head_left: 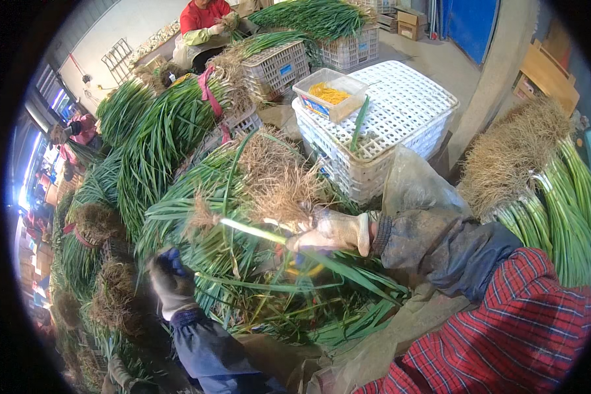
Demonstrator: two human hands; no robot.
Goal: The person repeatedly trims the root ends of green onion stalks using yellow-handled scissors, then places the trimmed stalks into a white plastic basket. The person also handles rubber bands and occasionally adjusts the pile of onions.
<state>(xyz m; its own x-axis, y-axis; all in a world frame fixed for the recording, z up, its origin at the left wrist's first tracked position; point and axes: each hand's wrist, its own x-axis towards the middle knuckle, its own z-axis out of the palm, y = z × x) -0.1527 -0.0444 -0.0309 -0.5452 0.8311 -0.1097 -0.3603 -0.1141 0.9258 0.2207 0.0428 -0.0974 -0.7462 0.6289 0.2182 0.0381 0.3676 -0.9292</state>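
My right hand (332, 232), in a soiled knit glove, grips a single leek-like stalk (253, 230). The stalk's white base points left and ends in a tuft of brown roots (200, 216), while its green leaves trail to the lower right. My left hand (171, 277), gloved with dark blue on the fingers, is blurred at the left edge of the leaf pile; whether it holds anything is hidden. Beneath and between both hands lies a heap of loose green leaves (276, 300). Just beyond my right hand is a mass of rooted stalk ends (280, 184).
A white lidded plastic crate (399, 98) carries a clear tub (332, 115) of yellow rubber bands. Trimmed-looking bundles (546, 197) stand at right. Bundled greens (162, 123) and grey crates (278, 69) fill the upper left. A co-worker (204, 29) in red handles stalks at the back.
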